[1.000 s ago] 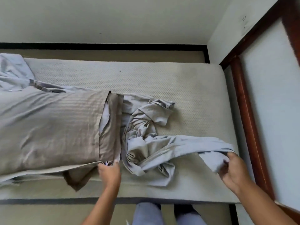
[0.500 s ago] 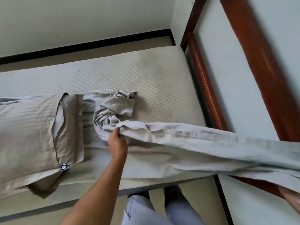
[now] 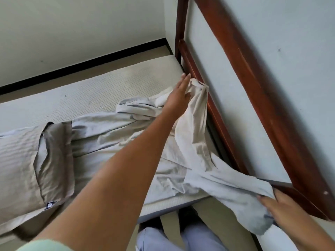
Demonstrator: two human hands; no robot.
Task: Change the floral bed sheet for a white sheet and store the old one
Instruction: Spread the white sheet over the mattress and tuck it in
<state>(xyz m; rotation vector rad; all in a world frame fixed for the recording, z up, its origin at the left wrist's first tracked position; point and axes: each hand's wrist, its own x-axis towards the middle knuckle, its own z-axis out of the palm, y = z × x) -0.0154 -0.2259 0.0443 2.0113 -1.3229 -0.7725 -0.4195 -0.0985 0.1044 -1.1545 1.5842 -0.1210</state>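
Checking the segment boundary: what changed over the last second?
The left hand left the pillow edge, took the white sheet and carried a corner to the far corner of the mattress by the wooden frame, spreading the heap. The right hand keeps holding its sheet end; the pillow stayed.

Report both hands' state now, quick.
Left hand: pinches the sheet at the mattress's far corner, fingers mostly straight.
Right hand: grips the sheet's near end.
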